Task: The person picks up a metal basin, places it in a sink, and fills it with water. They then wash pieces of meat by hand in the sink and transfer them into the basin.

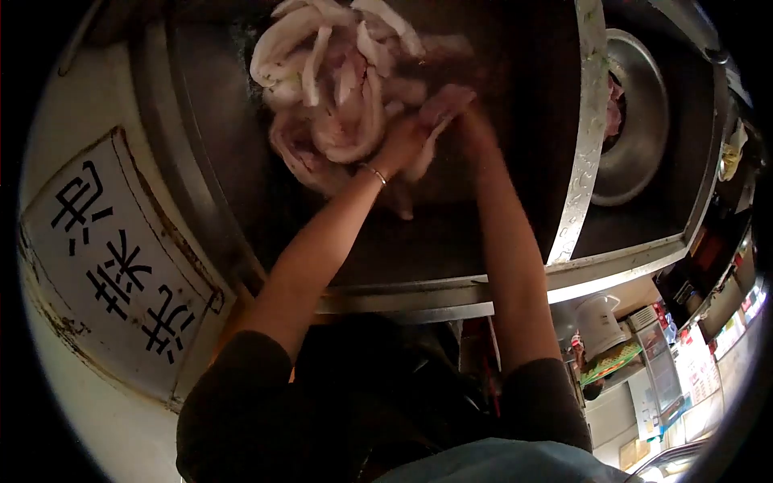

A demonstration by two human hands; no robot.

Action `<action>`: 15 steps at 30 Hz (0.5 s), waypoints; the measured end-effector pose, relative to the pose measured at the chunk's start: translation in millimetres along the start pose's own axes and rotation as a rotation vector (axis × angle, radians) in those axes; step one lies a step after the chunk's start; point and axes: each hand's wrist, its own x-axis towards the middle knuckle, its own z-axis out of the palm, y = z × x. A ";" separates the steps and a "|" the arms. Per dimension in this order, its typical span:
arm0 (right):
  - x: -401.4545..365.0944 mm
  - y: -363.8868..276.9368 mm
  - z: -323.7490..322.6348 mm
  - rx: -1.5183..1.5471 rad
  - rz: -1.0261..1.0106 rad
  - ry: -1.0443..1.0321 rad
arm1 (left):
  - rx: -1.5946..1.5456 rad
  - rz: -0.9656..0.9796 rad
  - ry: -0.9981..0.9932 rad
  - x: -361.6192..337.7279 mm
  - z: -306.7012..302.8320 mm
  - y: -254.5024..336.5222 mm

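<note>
Long pale strips of raw meat [346,105] lie heaped in a dark metal sink [386,258], partly in water. My left hand [405,143], with a thin bracelet at the wrist, is closed on one piece of raw meat [445,105] just right of the heap. Close against that piece's right end is my right hand [475,129], dim and blurred. Its fingers are hidden, so its grip does not show. Below my left hand, a small end of meat pokes out in the water.
Right of the wet metal divider [578,161], a steel bowl [640,153] with some raw meat [614,109] sits in a second basin. A sign [121,266] with black Chinese characters is at left. A white container [600,326] stands at lower right, beyond the sink's front rim [403,299].
</note>
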 end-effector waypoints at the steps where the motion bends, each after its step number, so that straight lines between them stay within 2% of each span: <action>1: -10.4 20.6 18.3 -0.287 -0.022 0.148 | -0.007 0.004 0.006 1.2 -1.3 3.7; 2: -15.8 31.9 26.6 -0.572 -0.044 0.297 | 0.237 -0.091 -0.182 2.2 -2.2 9.7; 3: -10.6 28.8 20.4 -0.578 -0.046 0.296 | 0.484 -0.186 -0.370 2.8 -2.7 14.4; 4: 0.8 21.7 10.3 -0.580 -0.084 0.307 | 0.484 -0.184 -0.368 1.7 -4.8 15.6; 6: 18.4 3.5 -2.5 -0.473 -0.143 0.321 | 0.116 -0.065 -0.181 -4.2 -10.5 15.9; 7: 24.8 -12.3 2.3 -0.366 -0.164 0.323 | 0.119 -0.066 -0.183 -5.7 -13.0 17.5; 8: 28.8 -30.0 13.0 -0.363 -0.160 0.325 | -0.121 -0.175 -0.219 -8.3 -15.1 20.5; 10: 29.4 -50.3 28.1 0.040 -0.247 0.270 | -0.367 -0.309 -0.255 -13.5 -18.7 30.8; 11: 22.8 -44.4 31.3 0.040 -0.245 0.275 | -0.358 -0.341 -0.265 -7.3 -19.9 41.4; 13: 7.7 -27.2 37.4 -0.294 -0.180 0.246 | -0.356 -0.367 -0.275 2.7 -11.9 34.2; 14: 11.8 -9.8 18.5 -0.302 -0.182 0.244 | -0.398 -0.383 -0.223 9.1 -2.5 14.0; 15: 18.4 21.2 -16.9 -0.799 -0.301 0.246 | -0.422 -0.391 -0.195 11.9 5.0 11.2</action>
